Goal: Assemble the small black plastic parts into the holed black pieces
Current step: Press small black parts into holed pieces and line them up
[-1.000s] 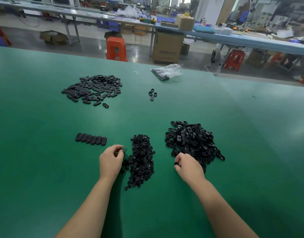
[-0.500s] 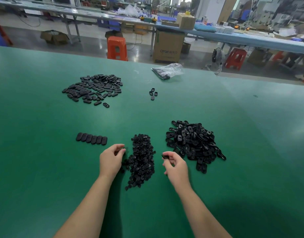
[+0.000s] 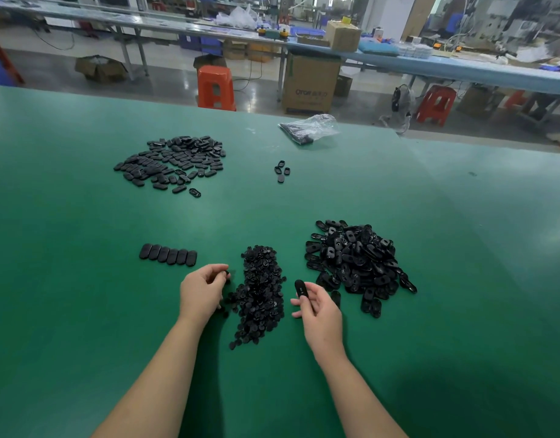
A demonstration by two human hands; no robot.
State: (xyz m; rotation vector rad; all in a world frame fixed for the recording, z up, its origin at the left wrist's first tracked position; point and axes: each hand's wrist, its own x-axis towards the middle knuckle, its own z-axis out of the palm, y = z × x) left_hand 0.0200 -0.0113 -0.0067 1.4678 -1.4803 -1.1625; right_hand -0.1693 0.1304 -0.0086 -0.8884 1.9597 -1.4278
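Head view: left hand (image 3: 200, 290) pinches a small part (image 3: 227, 274), right hand (image 3: 316, 306) a holed piece (image 3: 300, 288).

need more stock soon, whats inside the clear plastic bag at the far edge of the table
The clear plastic bag holds a dark bundle of black pieces at its left end; their shape and count are hidden by the crumpled film.

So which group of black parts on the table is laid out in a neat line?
The short row of oval pieces, just beyond the left hand. They lie side by side, whereas every other group is a loose pile or scatter.
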